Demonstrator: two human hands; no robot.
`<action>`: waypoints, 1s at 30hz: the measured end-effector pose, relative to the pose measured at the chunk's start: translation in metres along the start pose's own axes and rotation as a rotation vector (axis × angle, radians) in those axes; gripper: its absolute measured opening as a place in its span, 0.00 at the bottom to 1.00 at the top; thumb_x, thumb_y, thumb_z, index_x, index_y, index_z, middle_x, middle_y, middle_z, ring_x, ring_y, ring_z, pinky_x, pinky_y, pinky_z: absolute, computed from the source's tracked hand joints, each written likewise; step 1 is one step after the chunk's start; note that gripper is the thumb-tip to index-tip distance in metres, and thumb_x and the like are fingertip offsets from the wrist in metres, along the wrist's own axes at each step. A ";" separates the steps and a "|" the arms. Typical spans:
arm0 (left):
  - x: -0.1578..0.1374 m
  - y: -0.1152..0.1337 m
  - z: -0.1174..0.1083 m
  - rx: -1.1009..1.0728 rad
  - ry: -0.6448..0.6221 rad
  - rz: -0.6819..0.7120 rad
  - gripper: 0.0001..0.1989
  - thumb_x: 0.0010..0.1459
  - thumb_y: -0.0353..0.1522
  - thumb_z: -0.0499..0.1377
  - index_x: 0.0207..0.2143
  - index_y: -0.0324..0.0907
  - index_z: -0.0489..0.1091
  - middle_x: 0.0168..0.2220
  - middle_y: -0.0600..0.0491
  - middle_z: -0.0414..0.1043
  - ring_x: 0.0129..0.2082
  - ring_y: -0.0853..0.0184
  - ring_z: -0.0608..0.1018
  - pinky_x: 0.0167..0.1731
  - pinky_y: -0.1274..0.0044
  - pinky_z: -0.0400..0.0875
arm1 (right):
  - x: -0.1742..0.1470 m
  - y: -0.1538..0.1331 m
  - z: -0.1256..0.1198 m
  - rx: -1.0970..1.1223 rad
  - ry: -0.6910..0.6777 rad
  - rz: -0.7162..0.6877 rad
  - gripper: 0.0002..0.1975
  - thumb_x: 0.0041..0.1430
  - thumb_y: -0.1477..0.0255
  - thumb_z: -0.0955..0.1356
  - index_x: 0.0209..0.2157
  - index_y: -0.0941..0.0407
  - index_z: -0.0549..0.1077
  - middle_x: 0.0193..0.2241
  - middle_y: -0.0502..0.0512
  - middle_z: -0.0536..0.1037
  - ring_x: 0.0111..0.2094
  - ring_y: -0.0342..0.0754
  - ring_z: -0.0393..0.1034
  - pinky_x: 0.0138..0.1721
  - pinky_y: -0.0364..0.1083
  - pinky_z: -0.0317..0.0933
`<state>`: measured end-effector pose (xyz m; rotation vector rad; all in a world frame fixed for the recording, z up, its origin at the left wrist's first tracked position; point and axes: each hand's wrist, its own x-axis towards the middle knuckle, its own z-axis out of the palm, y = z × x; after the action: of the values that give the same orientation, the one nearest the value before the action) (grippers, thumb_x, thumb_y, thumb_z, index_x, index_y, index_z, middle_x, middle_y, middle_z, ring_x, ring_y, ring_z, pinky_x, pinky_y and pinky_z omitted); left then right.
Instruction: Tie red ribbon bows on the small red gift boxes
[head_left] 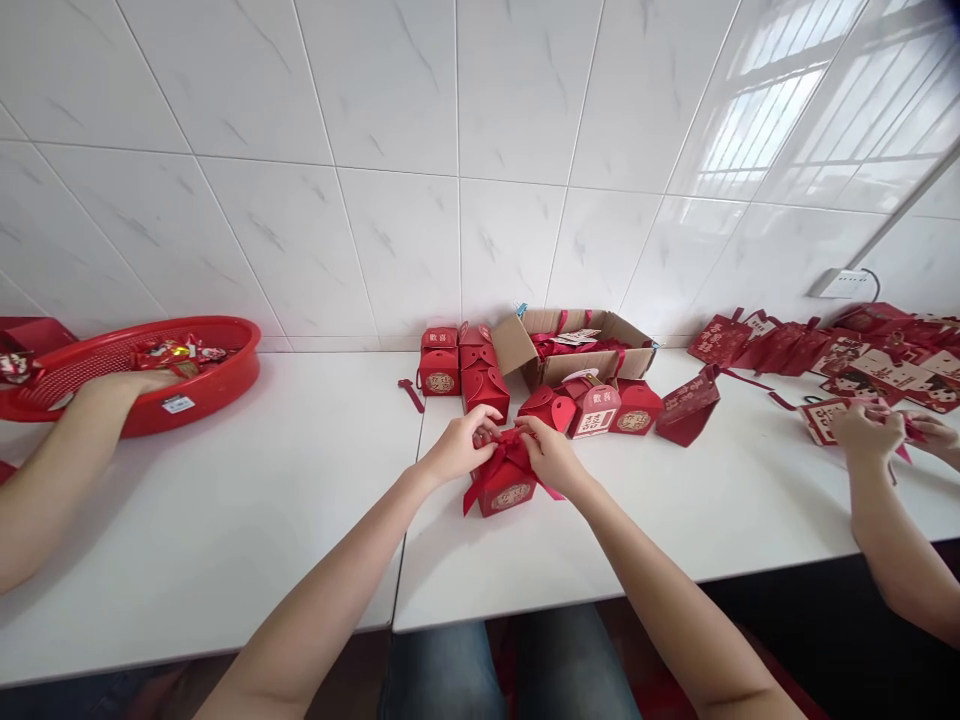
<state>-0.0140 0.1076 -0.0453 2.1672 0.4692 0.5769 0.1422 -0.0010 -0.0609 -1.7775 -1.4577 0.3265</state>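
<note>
A small red gift box (510, 496) with a gold round print stands upright on the white table. A red ribbon (508, 447) is tied in a bow on top, its tails hanging down both sides. My left hand (463, 443) pinches the bow's left side, fingers closed on the ribbon. From the right, my right hand (550, 455) grips the other side of the bow between thumb and fingers. Just behind my hands, a red box with a petal-shaped top (486, 390) stands close to another red box (549, 406).
An open cardboard box (592, 365) holds red ribbons and tags by the wall. Red gift boxes (637, 408) stand beside it. Left, a co-worker's arm (90, 420) reaches into a red plastic basket (217, 405). Right, another person's hands (874, 430) handle a red box near piled bags (892, 370).
</note>
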 end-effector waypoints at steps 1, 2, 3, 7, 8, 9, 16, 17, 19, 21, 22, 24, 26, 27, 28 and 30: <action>0.000 -0.001 0.000 -0.001 0.000 0.003 0.18 0.52 0.29 0.56 0.47 0.45 0.61 0.37 0.52 0.73 0.30 0.69 0.72 0.35 0.75 0.70 | 0.001 0.000 -0.002 0.001 -0.024 -0.007 0.15 0.61 0.76 0.59 0.49 0.57 0.67 0.40 0.57 0.76 0.40 0.46 0.72 0.43 0.47 0.64; 0.000 -0.001 0.000 -0.002 0.000 0.005 0.18 0.52 0.29 0.56 0.47 0.45 0.61 0.37 0.52 0.73 0.30 0.69 0.72 0.36 0.75 0.70 | 0.002 0.000 -0.005 -0.003 -0.045 -0.016 0.15 0.60 0.75 0.61 0.49 0.57 0.67 0.37 0.55 0.77 0.37 0.46 0.71 0.41 0.47 0.65; 0.000 -0.002 0.000 -0.002 0.001 0.007 0.19 0.51 0.29 0.56 0.47 0.45 0.61 0.37 0.52 0.73 0.30 0.69 0.72 0.35 0.75 0.70 | 0.003 -0.002 -0.007 -0.011 -0.066 -0.029 0.15 0.59 0.75 0.63 0.48 0.57 0.68 0.35 0.54 0.76 0.33 0.46 0.71 0.38 0.47 0.65; 0.000 -0.001 0.001 0.007 0.009 0.010 0.17 0.51 0.28 0.56 0.46 0.45 0.63 0.37 0.52 0.73 0.30 0.69 0.72 0.34 0.75 0.71 | 0.001 -0.009 -0.015 -0.036 -0.165 -0.137 0.14 0.58 0.76 0.63 0.46 0.54 0.72 0.34 0.52 0.75 0.33 0.44 0.68 0.38 0.45 0.64; 0.000 -0.001 0.001 0.011 0.013 0.009 0.17 0.51 0.27 0.56 0.45 0.44 0.63 0.37 0.51 0.73 0.30 0.69 0.73 0.34 0.75 0.71 | 0.001 -0.010 -0.016 -0.041 -0.186 -0.162 0.14 0.58 0.77 0.63 0.45 0.54 0.73 0.35 0.53 0.74 0.34 0.45 0.68 0.39 0.45 0.64; 0.000 0.000 0.002 0.016 0.016 0.008 0.16 0.51 0.27 0.56 0.44 0.44 0.64 0.37 0.51 0.73 0.30 0.69 0.73 0.34 0.75 0.71 | 0.000 -0.010 -0.017 -0.050 -0.203 -0.181 0.14 0.58 0.77 0.62 0.43 0.54 0.75 0.35 0.54 0.74 0.35 0.45 0.68 0.40 0.46 0.64; 0.000 -0.003 0.000 0.042 0.049 -0.008 0.15 0.51 0.28 0.56 0.43 0.43 0.64 0.36 0.51 0.73 0.31 0.69 0.74 0.35 0.75 0.72 | -0.004 0.001 -0.020 -0.134 -0.326 -0.218 0.25 0.56 0.83 0.57 0.48 0.51 0.75 0.34 0.54 0.68 0.35 0.46 0.66 0.40 0.47 0.64; 0.000 -0.004 -0.001 0.044 0.051 -0.007 0.15 0.51 0.28 0.56 0.43 0.43 0.64 0.36 0.51 0.73 0.31 0.68 0.73 0.36 0.74 0.72 | -0.005 0.003 -0.021 -0.144 -0.338 -0.217 0.26 0.56 0.83 0.57 0.49 0.50 0.74 0.33 0.54 0.67 0.35 0.45 0.66 0.40 0.47 0.64; 0.001 -0.005 -0.001 0.051 0.050 -0.004 0.15 0.51 0.28 0.56 0.44 0.43 0.64 0.36 0.51 0.74 0.31 0.68 0.73 0.36 0.74 0.71 | -0.007 0.004 -0.024 -0.157 -0.355 -0.211 0.27 0.55 0.84 0.57 0.51 0.50 0.73 0.33 0.53 0.66 0.34 0.45 0.66 0.39 0.46 0.64; 0.001 -0.006 -0.001 0.060 0.049 -0.004 0.16 0.51 0.27 0.56 0.44 0.44 0.64 0.36 0.52 0.74 0.32 0.68 0.73 0.36 0.74 0.71 | -0.009 0.004 -0.027 -0.161 -0.366 -0.209 0.28 0.55 0.84 0.56 0.52 0.50 0.72 0.32 0.53 0.66 0.34 0.44 0.66 0.39 0.45 0.64; 0.002 -0.007 -0.001 0.065 0.050 -0.005 0.16 0.51 0.28 0.56 0.44 0.44 0.64 0.36 0.52 0.74 0.32 0.68 0.73 0.36 0.74 0.71 | -0.010 0.003 -0.028 -0.161 -0.368 -0.209 0.28 0.55 0.84 0.57 0.52 0.51 0.72 0.33 0.53 0.67 0.34 0.44 0.66 0.39 0.45 0.64; 0.002 -0.007 0.000 0.072 0.055 -0.010 0.16 0.52 0.28 0.55 0.45 0.44 0.63 0.35 0.52 0.75 0.32 0.68 0.73 0.36 0.74 0.71 | -0.011 0.001 -0.028 -0.161 -0.358 -0.211 0.27 0.55 0.84 0.57 0.53 0.52 0.71 0.34 0.54 0.69 0.35 0.45 0.67 0.38 0.45 0.64; 0.002 -0.007 0.000 0.077 0.062 -0.012 0.15 0.53 0.29 0.55 0.45 0.44 0.62 0.35 0.52 0.75 0.31 0.68 0.74 0.35 0.74 0.71 | -0.012 -0.001 -0.027 -0.160 -0.333 -0.211 0.26 0.56 0.82 0.57 0.54 0.53 0.69 0.36 0.55 0.71 0.35 0.45 0.67 0.37 0.46 0.64; 0.002 -0.006 0.000 0.079 0.066 -0.011 0.15 0.54 0.30 0.55 0.45 0.44 0.62 0.35 0.52 0.75 0.31 0.68 0.74 0.35 0.74 0.71 | -0.012 -0.002 -0.026 -0.159 -0.318 -0.212 0.25 0.57 0.81 0.58 0.54 0.53 0.69 0.36 0.55 0.72 0.35 0.46 0.67 0.37 0.46 0.64; 0.003 -0.006 0.001 0.080 0.069 -0.009 0.14 0.54 0.30 0.55 0.45 0.44 0.61 0.35 0.52 0.75 0.31 0.67 0.74 0.36 0.74 0.71 | -0.011 -0.003 -0.025 -0.155 -0.306 -0.215 0.23 0.58 0.79 0.58 0.54 0.53 0.68 0.37 0.56 0.73 0.35 0.47 0.68 0.37 0.47 0.63; 0.004 -0.005 0.001 0.086 0.070 -0.003 0.14 0.55 0.31 0.54 0.45 0.44 0.61 0.34 0.52 0.74 0.33 0.67 0.75 0.37 0.74 0.71 | -0.009 -0.003 -0.023 -0.141 -0.290 -0.225 0.20 0.61 0.75 0.60 0.54 0.54 0.68 0.38 0.56 0.75 0.36 0.47 0.69 0.38 0.47 0.64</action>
<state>-0.0111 0.1118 -0.0495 2.2330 0.5435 0.6437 0.1518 -0.0190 -0.0465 -1.7049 -1.9094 0.3839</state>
